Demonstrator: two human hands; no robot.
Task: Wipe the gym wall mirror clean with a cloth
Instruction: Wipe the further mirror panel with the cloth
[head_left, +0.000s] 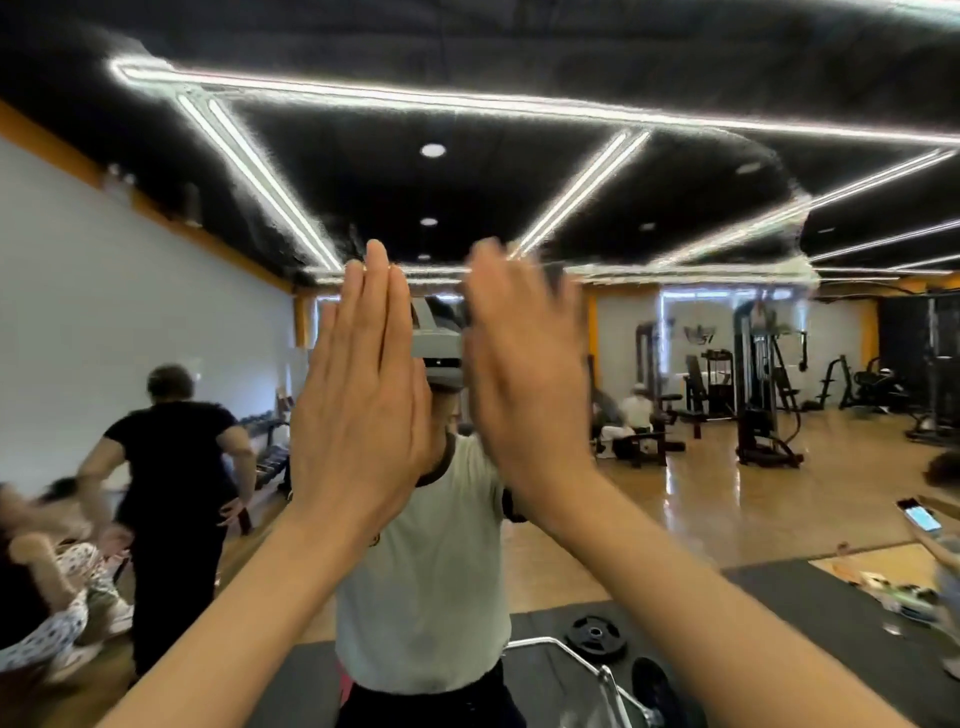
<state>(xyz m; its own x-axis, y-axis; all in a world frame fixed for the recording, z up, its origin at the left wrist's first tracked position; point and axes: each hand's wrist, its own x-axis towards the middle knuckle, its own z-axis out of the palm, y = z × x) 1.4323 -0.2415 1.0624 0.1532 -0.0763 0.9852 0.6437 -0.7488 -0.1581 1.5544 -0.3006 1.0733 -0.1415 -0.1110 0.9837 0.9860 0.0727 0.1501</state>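
So both bare hands, left hand (358, 410) and right hand (519, 395), are flat and released, gripping nothing, against the big reflective wall mirror (675, 493); clothless, they'd probably just smear fingerprints.

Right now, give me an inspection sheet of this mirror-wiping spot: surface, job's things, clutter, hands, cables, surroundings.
Surface: the mirror fills the view and reflects the gym; whether it is smeared cannot be told.
Job's things: cloth, nothing seen.
Clutter: a weight plate on a dark floor mat, with a metal bar beside it.
Hands: left hand and right hand are raised with straight fingers and hold nothing; the right is blurred.
Cables: nothing seen on the floor.
Surroundings: weight machines at the far right, a dumbbell rack along the left wall, several people at the left and a phone at the right edge.
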